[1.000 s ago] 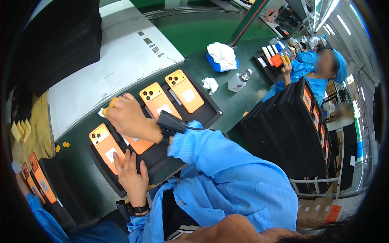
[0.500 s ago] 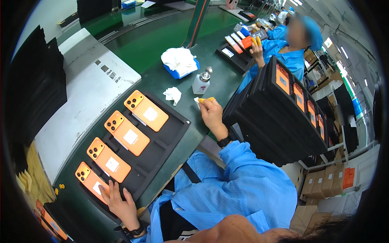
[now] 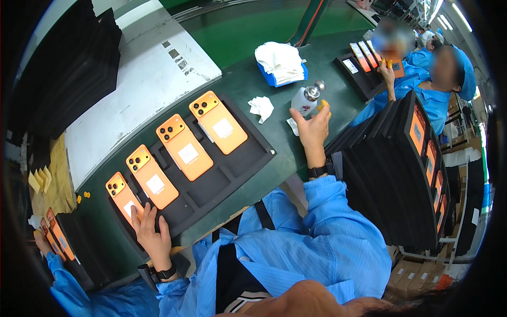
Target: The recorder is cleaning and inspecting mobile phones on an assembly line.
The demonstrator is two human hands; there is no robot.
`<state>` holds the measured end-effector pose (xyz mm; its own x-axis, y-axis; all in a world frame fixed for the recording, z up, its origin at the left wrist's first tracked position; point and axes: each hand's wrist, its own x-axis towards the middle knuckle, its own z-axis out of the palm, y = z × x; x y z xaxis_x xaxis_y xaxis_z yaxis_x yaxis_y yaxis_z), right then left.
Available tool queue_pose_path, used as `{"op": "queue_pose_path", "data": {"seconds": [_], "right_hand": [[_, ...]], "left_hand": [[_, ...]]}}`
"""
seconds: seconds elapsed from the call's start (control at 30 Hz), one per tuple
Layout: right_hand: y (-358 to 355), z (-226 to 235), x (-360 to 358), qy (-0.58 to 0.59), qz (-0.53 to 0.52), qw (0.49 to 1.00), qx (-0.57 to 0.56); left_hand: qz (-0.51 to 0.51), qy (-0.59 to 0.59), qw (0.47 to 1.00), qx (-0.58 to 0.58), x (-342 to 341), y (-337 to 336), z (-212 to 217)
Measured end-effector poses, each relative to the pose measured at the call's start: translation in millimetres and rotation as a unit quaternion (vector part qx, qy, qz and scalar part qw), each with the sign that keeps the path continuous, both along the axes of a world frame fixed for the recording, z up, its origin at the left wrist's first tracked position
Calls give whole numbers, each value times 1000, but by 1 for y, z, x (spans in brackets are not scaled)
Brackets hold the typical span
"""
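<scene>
Thumb and yellow-covered fingers point(image 3: 325, 109) apart, the right hand point(image 3: 312, 131) has gone from the orange phones point(image 3: 197, 165) to the pump bottle point(image 3: 302, 100), its grip unclear. That leaves only the left hand point(image 3: 153, 231), palm down, fingers loosely spread, on the leftmost phone point(image 3: 120, 197) in the black tray point(image 3: 228, 174).

You're on a factory production floor: a long green workbench point(image 3: 237, 87), orange phones point(image 3: 222, 127) in a black tray point(image 3: 240, 164), stacked trays point(image 3: 375, 174) right of you, blue-smocked co-workers point(image 3: 424, 112) and strip lights point(image 3: 463, 18) upper right, cartons point(image 3: 409, 274) lower right.
</scene>
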<state>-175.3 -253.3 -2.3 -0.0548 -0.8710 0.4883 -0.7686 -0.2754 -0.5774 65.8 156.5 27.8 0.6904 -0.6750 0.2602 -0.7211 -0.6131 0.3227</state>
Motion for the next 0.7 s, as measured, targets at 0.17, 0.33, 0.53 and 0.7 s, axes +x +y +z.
{"op": "queue_pose_path", "data": {"seconds": [0.17, 0.33, 0.53, 0.7], "right_hand": [[-37, 2, 11, 3, 23, 1000, 16], [-69, 16, -8, -50, 55, 994, 82], [-41, 7, -26, -21, 56, 996, 63], [25, -1, -27, 100, 184, 977, 43]], "left_hand": [[4, -4, 1000, -6, 2, -3, -3], [10, -12, 1000, -2, 1, -5, -3], [15, -5, 1000, 2, 1, -3, -6], [13, -3, 1000, 5, 3, -8, -4]]}}
